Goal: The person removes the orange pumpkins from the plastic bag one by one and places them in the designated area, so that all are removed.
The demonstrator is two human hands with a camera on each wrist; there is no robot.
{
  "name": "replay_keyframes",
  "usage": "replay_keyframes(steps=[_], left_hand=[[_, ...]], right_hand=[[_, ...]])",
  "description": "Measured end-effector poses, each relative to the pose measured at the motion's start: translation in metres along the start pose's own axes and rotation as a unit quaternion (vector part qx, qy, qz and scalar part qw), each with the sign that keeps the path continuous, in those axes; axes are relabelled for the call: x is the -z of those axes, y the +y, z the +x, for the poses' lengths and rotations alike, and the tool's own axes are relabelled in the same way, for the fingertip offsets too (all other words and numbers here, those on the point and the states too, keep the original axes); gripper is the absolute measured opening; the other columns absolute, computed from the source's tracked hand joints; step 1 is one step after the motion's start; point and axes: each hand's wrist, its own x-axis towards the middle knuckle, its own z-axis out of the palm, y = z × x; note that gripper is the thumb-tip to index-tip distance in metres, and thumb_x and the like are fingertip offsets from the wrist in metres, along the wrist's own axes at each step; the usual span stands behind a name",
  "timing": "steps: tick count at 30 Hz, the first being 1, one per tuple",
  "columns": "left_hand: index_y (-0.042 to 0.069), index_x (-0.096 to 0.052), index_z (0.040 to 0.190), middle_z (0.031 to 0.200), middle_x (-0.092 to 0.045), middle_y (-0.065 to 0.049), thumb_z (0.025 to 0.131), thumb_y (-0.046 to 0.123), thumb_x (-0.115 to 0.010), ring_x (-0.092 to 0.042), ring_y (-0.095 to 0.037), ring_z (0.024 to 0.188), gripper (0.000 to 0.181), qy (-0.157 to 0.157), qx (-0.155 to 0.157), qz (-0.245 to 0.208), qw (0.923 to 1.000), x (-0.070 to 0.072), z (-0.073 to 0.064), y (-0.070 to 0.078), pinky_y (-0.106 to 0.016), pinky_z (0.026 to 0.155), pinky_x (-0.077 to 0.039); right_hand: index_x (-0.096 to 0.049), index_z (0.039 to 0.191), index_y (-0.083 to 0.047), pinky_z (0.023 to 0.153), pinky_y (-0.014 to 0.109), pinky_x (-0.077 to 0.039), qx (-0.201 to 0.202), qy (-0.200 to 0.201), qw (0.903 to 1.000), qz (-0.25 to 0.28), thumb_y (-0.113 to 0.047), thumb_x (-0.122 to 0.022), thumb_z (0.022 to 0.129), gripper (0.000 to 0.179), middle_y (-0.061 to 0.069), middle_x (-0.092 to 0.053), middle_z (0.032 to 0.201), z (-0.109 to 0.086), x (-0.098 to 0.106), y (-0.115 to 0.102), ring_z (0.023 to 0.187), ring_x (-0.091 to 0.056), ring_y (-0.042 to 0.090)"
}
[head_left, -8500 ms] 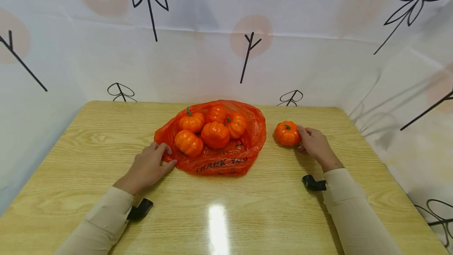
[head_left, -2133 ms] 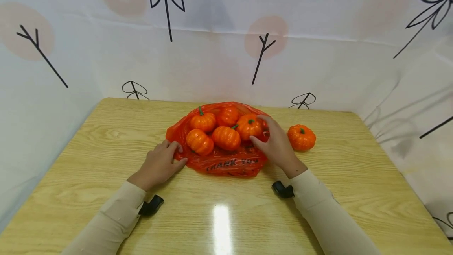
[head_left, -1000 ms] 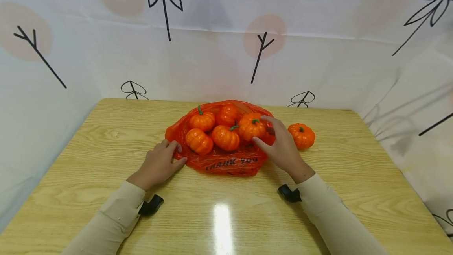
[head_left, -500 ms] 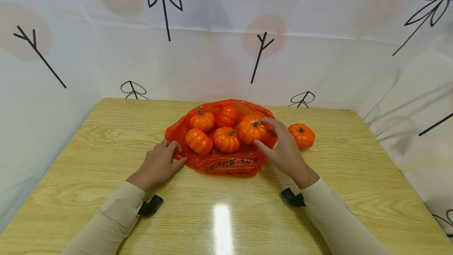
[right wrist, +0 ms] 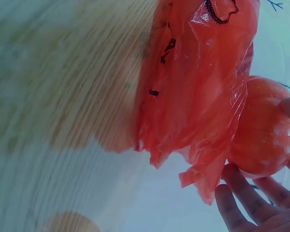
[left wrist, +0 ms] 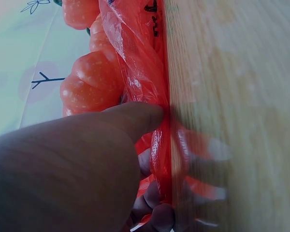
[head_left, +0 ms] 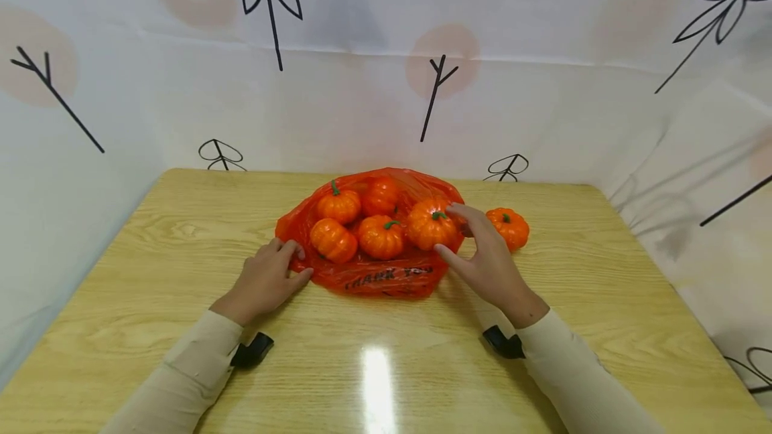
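Observation:
A red plastic bag (head_left: 386, 281) printed THANK YOU lies with its mouth spread, several small orange pumpkins (head_left: 381, 237) inside. My left hand (head_left: 261, 283) pinches the bag's left edge; in the left wrist view the thumb (left wrist: 140, 116) presses the film from one side, with the fingers curled on the other. My right hand (head_left: 491, 270) holds a pumpkin (head_left: 431, 225) with a green stem between thumb and fingers at the bag's right side. In the right wrist view this pumpkin (right wrist: 262, 128) shows just above the bag's rim (right wrist: 239, 106).
Another orange pumpkin (head_left: 510, 228) sits on the wooden table (head_left: 313, 380) right of the bag, partly behind my right hand. A patterned white cloth (head_left: 338, 112) hangs behind the table. Black devices (head_left: 503, 343) are strapped at both wrists.
Earlier my right hand let go of the pumpkin on the table and took one in the bag. That pumpkin has since shifted right; its neighbour rolled slightly. My left hand stays at the bag's edge.

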Motion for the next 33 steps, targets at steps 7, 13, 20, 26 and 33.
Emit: replay_keyframes(steps=[7, 13, 20, 26, 33], left_hand=[[0.016, -0.056, 0.1, 0.09, -0.049, -0.004, 0.091, 0.035, -0.07, -0.046, -0.022, 0.079, 0.025, 0.0, -0.002, 0.002, 1.0, 0.001, -0.001, 0.0, -0.041, 0.071, -0.035], [0.015, -0.056, 0.1, 0.089, -0.049, -0.004, 0.091, 0.034, -0.07, -0.046, -0.021, 0.078, 0.025, -0.001, -0.004, 0.004, 1.0, 0.001, 0.0, 0.0, -0.04, 0.07, -0.034], [0.015, -0.057, 0.102, 0.09, -0.05, -0.004, 0.092, 0.035, -0.07, -0.047, -0.022, 0.08, 0.026, -0.001, -0.005, 0.004, 1.0, 0.0, 0.001, 0.0, -0.04, 0.071, -0.035], [0.015, -0.057, 0.101, 0.09, -0.05, -0.004, 0.092, 0.034, -0.07, -0.047, -0.022, 0.081, 0.025, -0.001, -0.005, 0.008, 1.0, 0.001, 0.0, 0.001, -0.041, 0.071, -0.035], [0.015, -0.057, 0.102, 0.091, -0.05, -0.005, 0.091, 0.034, -0.07, -0.048, -0.023, 0.082, 0.026, 0.001, -0.008, 0.011, 0.9999, -0.001, 0.0, -0.001, -0.041, 0.071, -0.036]], right_hand=[[-0.047, 0.141, -0.006, 0.095, 0.048, -0.05, 0.017, 0.009, 0.9998, -0.004, -0.016, -0.079, 0.086, 0.065, 0.014, -0.051, 0.142, -0.004, 0.002, 0.0, 0.121, -0.055, 0.028], [-0.046, 0.141, -0.006, 0.095, 0.05, -0.05, 0.013, 0.006, 0.9999, -0.004, -0.016, -0.079, 0.086, 0.064, 0.014, -0.051, 0.143, -0.006, 0.008, 0.002, 0.117, -0.057, 0.03], [-0.047, 0.142, -0.007, 0.092, 0.056, -0.052, -0.003, 0.017, 0.9998, 0.011, -0.012, -0.078, 0.086, 0.064, 0.016, -0.048, 0.144, -0.009, 0.017, 0.007, 0.112, -0.059, 0.032], [-0.047, 0.141, -0.005, 0.09, 0.051, -0.054, 0.003, 0.026, 0.9996, 0.0, -0.011, -0.079, 0.085, 0.065, 0.016, -0.049, 0.144, -0.011, 0.023, 0.01, 0.11, -0.061, 0.029], [-0.046, 0.141, -0.004, 0.086, 0.049, -0.055, 0.008, 0.042, 0.9989, -0.019, -0.008, -0.08, 0.083, 0.067, 0.017, -0.05, 0.142, -0.012, 0.03, 0.018, 0.109, -0.062, 0.03]])
